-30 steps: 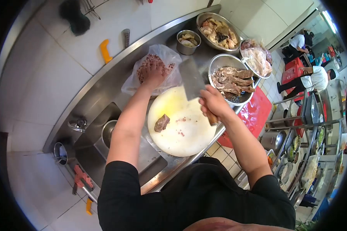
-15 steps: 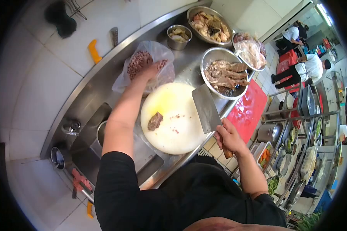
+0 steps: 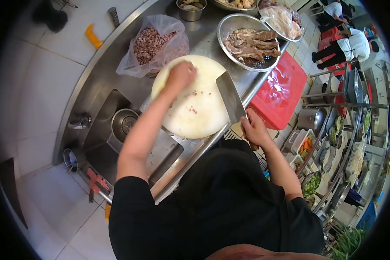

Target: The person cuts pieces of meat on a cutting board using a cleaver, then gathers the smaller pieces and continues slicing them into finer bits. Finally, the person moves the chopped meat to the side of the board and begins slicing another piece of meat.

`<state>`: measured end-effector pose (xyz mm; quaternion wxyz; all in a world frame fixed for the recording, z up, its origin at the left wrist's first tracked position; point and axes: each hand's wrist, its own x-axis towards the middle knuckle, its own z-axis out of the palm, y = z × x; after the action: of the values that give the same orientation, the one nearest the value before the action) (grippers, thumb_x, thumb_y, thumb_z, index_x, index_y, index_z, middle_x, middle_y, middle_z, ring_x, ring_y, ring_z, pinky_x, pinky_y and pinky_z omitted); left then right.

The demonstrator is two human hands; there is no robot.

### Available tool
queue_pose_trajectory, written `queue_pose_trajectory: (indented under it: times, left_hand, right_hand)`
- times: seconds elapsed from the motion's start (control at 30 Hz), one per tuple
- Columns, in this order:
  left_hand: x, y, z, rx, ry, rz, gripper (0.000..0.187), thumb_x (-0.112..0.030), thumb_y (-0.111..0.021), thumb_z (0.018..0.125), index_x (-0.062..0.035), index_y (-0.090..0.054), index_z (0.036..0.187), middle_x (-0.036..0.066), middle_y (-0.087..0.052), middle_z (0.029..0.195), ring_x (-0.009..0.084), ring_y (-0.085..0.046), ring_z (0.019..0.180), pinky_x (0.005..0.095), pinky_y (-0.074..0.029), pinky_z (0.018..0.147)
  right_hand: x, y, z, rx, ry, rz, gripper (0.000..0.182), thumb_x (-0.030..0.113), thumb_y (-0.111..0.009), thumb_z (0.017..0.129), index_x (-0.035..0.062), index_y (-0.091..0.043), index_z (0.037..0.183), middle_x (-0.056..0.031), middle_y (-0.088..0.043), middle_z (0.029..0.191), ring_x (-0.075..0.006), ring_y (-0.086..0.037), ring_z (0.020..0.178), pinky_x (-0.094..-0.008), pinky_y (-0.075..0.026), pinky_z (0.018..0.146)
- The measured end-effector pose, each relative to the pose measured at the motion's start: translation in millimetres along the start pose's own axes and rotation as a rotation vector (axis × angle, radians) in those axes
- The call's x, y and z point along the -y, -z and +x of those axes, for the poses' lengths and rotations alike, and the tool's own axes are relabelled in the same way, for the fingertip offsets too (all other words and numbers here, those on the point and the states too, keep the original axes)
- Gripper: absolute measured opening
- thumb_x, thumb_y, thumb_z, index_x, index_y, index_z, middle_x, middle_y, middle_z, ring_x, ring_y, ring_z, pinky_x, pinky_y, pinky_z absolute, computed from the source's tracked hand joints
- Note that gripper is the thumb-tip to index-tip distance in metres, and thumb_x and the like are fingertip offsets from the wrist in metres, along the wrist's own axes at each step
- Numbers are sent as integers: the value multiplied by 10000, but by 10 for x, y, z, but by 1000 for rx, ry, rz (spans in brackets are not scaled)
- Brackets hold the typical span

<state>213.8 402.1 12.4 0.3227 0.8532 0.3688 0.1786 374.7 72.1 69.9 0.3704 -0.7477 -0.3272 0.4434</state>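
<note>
A person in black sleeves is standing at a steel worktop (image 3: 203, 41), seen from above. The right hand (image 3: 253, 130) is gripping a cleaver (image 3: 230, 100) by its handle, fingers wrapped tight, the broad blade lying flat over the near right edge of a round white board (image 3: 195, 104). The left hand (image 3: 180, 76) is resting on the board's far side, fingers curled loosely; whether they are pinching anything I cannot tell. Small meat scraps (image 3: 194, 102) are lying mid-board. Beyond the board, a plastic bag (image 3: 154, 45) is holding minced meat, and a steel bowl (image 3: 247, 41) is holding meat strips. A sink (image 3: 117, 130) is sitting to the left. The cleaver looks heavy and stiff, best held at the handle; the meat looks soft and slippery.
</note>
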Motion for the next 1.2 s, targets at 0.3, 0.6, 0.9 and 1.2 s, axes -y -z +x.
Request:
queue_pose_trajectory:
  times: [0.3,0.6,0.9,1.2]
  left_hand:
    - [-294,-932,-1464,-3,-20,167,642,-344,-656,1026,-20,-486,1554,273,-343,1691,443,-321,1563,568,-204,1310]
    - [-214,-1046,-1191,-208,-6,119,658,-313,-637,1038,-8,-423,1580,307,-359,1670,468,-336,1551,558,-242,1288]
    - [-194,-1224,-1136,-354,114,32,488,-57,-462,1066,19,-450,1548,304,-377,1660,462,-350,1547,521,-285,1289]
    - [-483,-375,-576,-615,-83,-22,565,141,-454,848,22,-632,1371,270,-481,1618,436,-457,1504,469,-364,1258]
  right_hand:
    - [-456,20,-35,20,23,-10,201,199,-572,1098,23,-599,1191,-92,-628,753,-177,-619,581,-353,-498,561]
    - [-770,-60,279,262,-42,309,201,230,-498,1149,31,-484,1168,-47,-598,744,-120,-561,504,-294,-467,469]
    - [-732,-499,378,531,-43,283,204,235,-504,1138,56,-431,1074,-60,-597,771,-125,-549,529,-305,-477,470]
    - [265,-278,493,550,117,297,170,218,-519,1131,78,-443,1071,-33,-586,729,-103,-536,512,-295,-450,447]
